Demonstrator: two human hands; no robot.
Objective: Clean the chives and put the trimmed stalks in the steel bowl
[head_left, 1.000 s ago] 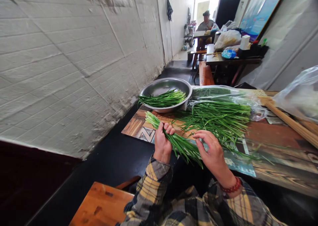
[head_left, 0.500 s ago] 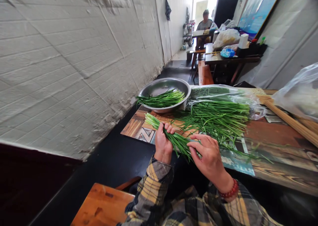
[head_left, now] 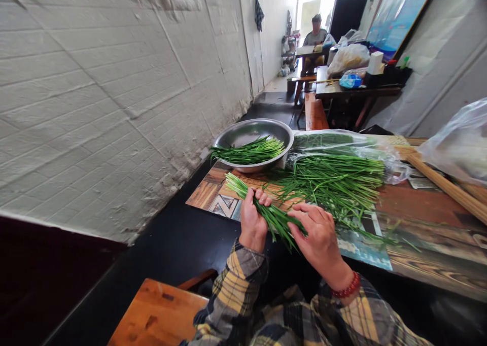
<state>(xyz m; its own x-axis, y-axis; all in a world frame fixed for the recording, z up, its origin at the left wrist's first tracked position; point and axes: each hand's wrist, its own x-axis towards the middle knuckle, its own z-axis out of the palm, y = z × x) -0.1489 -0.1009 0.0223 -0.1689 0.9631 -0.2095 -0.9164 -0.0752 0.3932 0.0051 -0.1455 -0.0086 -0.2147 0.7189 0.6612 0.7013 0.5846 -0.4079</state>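
"So, at the near edge of the table point(head_left: 414, 206), how should you keep the bunch of green stalks point(head_left: 280, 220)?"

"Firmly, without crushing: my left hand point(head_left: 254, 223) is closed around it, wrist below. My right hand point(head_left: 319, 238) curls at the leafy end, its back upward; whether it pinches there, I cannot tell."
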